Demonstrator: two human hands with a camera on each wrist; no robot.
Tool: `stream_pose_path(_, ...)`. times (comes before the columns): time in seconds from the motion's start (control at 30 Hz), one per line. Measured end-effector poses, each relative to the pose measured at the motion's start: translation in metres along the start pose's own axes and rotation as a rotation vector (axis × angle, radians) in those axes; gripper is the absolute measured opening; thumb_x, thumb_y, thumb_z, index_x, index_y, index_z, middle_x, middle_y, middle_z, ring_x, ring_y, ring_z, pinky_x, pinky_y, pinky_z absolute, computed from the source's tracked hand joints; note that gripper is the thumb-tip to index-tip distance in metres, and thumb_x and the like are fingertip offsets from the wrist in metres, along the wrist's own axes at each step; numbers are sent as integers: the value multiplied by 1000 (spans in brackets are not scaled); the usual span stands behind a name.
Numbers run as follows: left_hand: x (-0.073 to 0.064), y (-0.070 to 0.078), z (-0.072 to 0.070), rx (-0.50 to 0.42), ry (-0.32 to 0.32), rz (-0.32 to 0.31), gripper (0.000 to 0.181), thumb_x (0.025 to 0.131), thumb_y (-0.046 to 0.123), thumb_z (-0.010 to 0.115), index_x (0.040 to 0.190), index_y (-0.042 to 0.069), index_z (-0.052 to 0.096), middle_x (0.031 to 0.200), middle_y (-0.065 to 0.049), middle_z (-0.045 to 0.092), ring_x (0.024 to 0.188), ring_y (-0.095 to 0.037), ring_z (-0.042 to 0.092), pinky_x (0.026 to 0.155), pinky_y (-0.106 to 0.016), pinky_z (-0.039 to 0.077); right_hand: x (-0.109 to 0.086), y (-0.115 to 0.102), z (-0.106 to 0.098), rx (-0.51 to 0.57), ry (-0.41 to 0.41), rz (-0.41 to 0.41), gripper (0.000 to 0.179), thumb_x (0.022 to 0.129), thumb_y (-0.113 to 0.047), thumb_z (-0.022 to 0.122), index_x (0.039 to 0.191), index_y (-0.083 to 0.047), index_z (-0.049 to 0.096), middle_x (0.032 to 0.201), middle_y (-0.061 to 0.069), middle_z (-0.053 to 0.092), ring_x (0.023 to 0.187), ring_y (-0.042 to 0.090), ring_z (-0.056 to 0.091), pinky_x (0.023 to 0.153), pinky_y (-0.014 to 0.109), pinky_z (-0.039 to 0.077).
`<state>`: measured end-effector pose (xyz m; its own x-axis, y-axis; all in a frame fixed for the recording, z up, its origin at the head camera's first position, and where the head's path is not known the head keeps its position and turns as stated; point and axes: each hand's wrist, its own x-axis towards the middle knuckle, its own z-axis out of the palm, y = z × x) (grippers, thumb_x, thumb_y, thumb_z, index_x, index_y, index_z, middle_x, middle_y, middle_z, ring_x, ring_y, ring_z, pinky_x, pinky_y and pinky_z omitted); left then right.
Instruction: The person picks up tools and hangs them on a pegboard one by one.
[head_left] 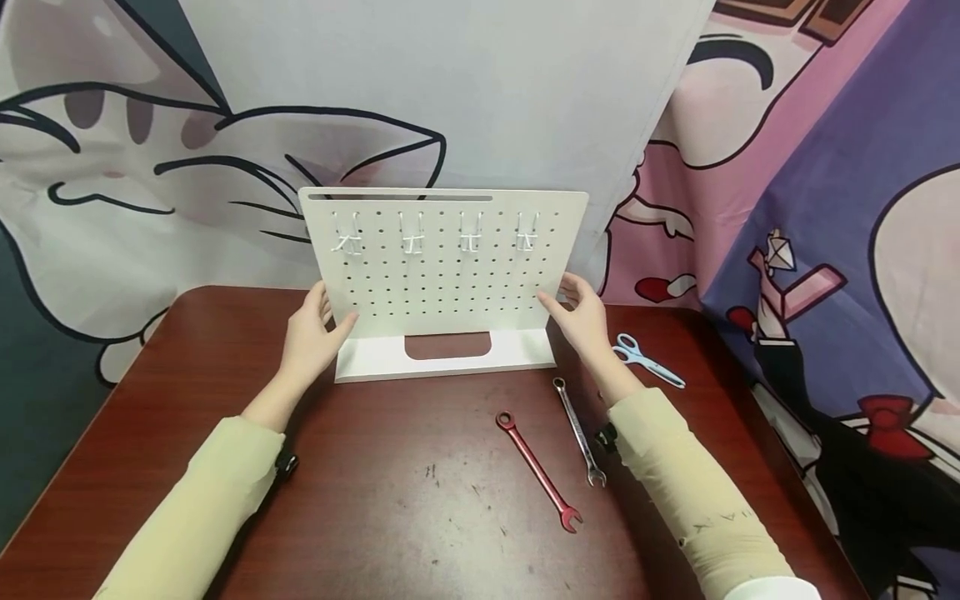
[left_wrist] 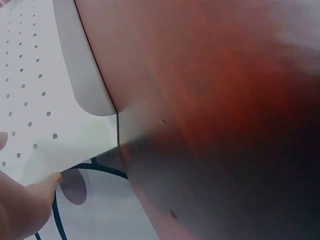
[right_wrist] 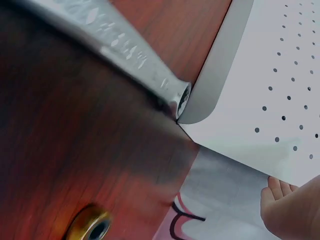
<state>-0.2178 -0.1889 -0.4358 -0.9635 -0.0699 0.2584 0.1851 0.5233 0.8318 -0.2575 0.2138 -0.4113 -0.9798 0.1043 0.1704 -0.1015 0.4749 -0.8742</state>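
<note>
A white pegboard (head_left: pixel 442 283) with rows of small holes stands upright on its white base near the back of the table. Several white hooks (head_left: pixel 412 243) hang along its upper rows. My left hand (head_left: pixel 311 337) grips the board's left edge low down, thumb on the front face and the other fingers partly hidden behind. On the opposite edge, my right hand (head_left: pixel 581 317) holds the board in the same way, thumb at the front. In the right wrist view the fingertips (right_wrist: pixel 280 187) show along the board's edge.
In front of the base lie a silver wrench (head_left: pixel 579 433) and a red wrench (head_left: pixel 538 471). Light blue scissors (head_left: pixel 648 361) rest beyond my right forearm. A gold round thing with a dark hole (right_wrist: pixel 90 223) shows in the right wrist view. Printed cloth (head_left: pixel 480 92) hangs behind the table.
</note>
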Motion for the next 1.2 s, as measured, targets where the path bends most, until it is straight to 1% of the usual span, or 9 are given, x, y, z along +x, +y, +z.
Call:
stream_pose_path(0.23,10,4,8,-54,-52,14,65,102,9,66,159,-5,37,162,-32,43,150,-49,45,122,-52,41,-5,9,-13,13,46,10,63,98,-22,77,149,4,52,145,26,60,137,38,58,122,46,43)
stream_pose_path(0.43,12,6,6,-74,-54,-1,62,103,9,65,158,-5,39,159,-32,48,150,-46,47,122,-51,42,-6,14,-16,-3,26,-19,63,99,-22,76,151,2,51,146,24,61,138,37,58,124,45,42)
stream_pose_path(0.63,15,10,-4,32,-59,17,56,104,13,63,154,-6,45,153,-33,53,145,-48,52,120,-56,44,-8,16,-17,-9,23,-23,64,99,-21,76,153,2,49,149,24,59,141,37,57,125,45,41)
stream_pose_path(0.77,21,18,-17,98,-32,75,54,104,15,63,152,-4,49,151,-30,57,142,-48,55,119,-59,44,-10,15,-18,-4,32,-8,64,99,-22,76,153,1,49,150,24,59,141,37,57,125,46,41)
stream_pose_path(0.87,29,29,-32,109,23,130,52,104,13,63,152,-2,52,151,-28,58,141,-47,55,119,-58,44,-11,15,-18,3,40,2,63,99,-21,76,153,0,50,150,23,59,141,37,57,125,46,41)
stream_pose_path(0.97,41,45,-47,101,102,200,50,102,11,65,150,0,56,149,-25,60,140,-44,56,120,-56,43,-11,15,-18,19,51,3,62,99,-19,76,152,1,50,149,24,60,140,37,57,125,46,41)
stream_pose_path(1.07,53,63,-59,123,181,282,47,99,11,70,145,3,62,145,-22,65,137,-42,59,117,-55,45,-10,14,-17,39,61,3,61,99,-17,75,151,4,51,148,25,60,138,38,58,124,45,42)
stream_pose_path(1.13,62,76,-66,145,215,346,44,97,9,73,141,4,67,142,-20,68,135,-40,61,116,-55,46,-10,14,-16,51,63,0,61,99,-16,75,151,5,50,147,26,60,138,39,58,124,45,42)
stream_pose_path(1.2,71,87,-71,169,228,410,42,96,7,75,137,4,69,140,-19,70,135,-38,62,116,-54,45,-10,13,-16,51,61,1,62,99,-16,76,151,5,50,148,26,60,138,39,58,124,45,42)
